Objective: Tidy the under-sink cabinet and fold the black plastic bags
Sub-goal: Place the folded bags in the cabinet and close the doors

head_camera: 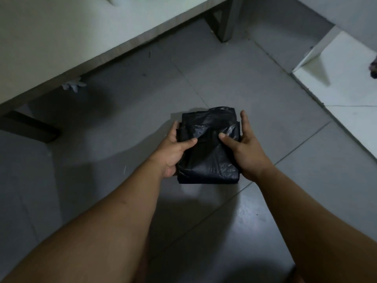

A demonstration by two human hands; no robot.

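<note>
A black plastic bag point(210, 158), folded into a flat, roughly square packet, is held out in front of me above the grey tiled floor. My left hand point(173, 152) grips its left edge, thumb pressed on top. On the other side my right hand point(244, 148) holds the right edge, thumb on the top face and fingers stretched along the side. The fingers under the packet are hidden.
A pale table point(85, 31) with dark legs runs across the upper left. A crumpled white piece point(73, 86) lies under its edge. A raised white tiled step point(344, 82) sits at the right, with a dark object point(373, 68) at the frame edge.
</note>
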